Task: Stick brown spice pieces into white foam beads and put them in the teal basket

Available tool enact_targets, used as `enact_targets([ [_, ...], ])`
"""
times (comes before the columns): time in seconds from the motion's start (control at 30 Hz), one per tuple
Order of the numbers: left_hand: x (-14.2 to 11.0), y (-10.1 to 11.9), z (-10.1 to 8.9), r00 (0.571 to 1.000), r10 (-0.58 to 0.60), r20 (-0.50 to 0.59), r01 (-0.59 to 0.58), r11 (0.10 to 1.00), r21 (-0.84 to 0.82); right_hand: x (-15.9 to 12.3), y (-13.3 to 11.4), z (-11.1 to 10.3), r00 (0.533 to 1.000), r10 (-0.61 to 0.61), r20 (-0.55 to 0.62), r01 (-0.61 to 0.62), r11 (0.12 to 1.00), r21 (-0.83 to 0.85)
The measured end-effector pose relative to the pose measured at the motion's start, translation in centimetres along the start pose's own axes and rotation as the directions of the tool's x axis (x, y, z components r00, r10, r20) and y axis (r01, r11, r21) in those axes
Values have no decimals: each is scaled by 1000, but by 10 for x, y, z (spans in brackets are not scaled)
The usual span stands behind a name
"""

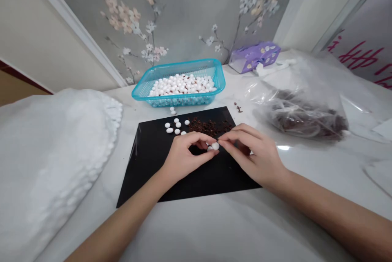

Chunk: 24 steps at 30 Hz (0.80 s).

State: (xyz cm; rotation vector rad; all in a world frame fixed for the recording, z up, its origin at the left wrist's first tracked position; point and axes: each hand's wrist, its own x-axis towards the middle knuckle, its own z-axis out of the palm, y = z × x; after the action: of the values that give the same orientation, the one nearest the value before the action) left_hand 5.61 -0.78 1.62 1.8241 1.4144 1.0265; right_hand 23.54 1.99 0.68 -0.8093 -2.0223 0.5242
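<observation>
My left hand (pixel 185 159) and my right hand (pixel 251 155) meet above a black mat (pixel 208 181). Between their fingertips is a white oval bead (pixel 215 146), with a second small white piece (pixel 210 148) tucked against it. Both hands appear to pinch this bead, though the fingers partly hide it. Several loose white beads (pixel 173 126) lie on the mat behind my left hand. A heap of dark-brown dried bits (pixel 210 127) lies just beyond my fingers.
A teal plastic basket (pixel 180 103) full of white beads stands behind the mat. To the right lies a clear plastic bag (pixel 306 117) of dark-brown material, with a purple tissue box (pixel 254 57) behind it. A white quilted cushion (pixel 52 164) bulges at the left of the marble-patterned table (pixel 214 229).
</observation>
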Motion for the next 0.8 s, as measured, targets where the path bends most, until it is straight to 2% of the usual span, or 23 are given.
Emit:
enact_targets([
  [0.23, 0, 0, -1, 999, -33, 15, 34, 998, -54, 0, 2, 2, 1000, 5, 29, -5, 1000, -16],
  [0.8, 0, -2, 0, 999, -40, -24, 38, 995, -96, 0, 3, 1, 990, 36, 138, -61, 981, 184],
])
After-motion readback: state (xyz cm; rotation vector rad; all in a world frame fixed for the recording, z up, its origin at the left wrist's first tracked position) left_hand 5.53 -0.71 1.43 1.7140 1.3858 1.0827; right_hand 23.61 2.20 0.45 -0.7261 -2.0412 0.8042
